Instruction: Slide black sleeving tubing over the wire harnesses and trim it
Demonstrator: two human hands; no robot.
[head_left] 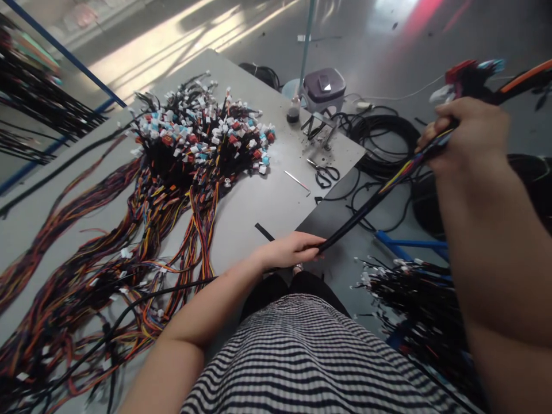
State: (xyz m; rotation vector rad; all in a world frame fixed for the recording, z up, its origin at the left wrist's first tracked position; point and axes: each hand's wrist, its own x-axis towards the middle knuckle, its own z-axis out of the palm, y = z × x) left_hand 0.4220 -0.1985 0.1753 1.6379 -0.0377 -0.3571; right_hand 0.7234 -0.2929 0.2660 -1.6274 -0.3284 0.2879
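Observation:
A wire harness [366, 205] in black sleeving runs taut on a slant between my two hands. My right hand [470, 135], raised at the right, is closed around it where coloured wires show bare of the sleeve. Past that fist stick out red, white and blue connectors [468, 75] and an orange-striped black length. Lower down, my left hand [297, 248] has its fingers wrapped on the black sleeving near the table's front edge. Behind my left forearm, a black cable [172, 289] runs left over the table.
On the white table [245, 213] lie a heap of connector-ended harnesses [202, 132], scissors [323, 172], a thin metal rod [297, 182] and a small bottle [293, 112]. Coiled black tubing [388, 141] and a purple-lidded box [324, 86] stand beyond the edge. More harnesses [414, 293] hang at lower right.

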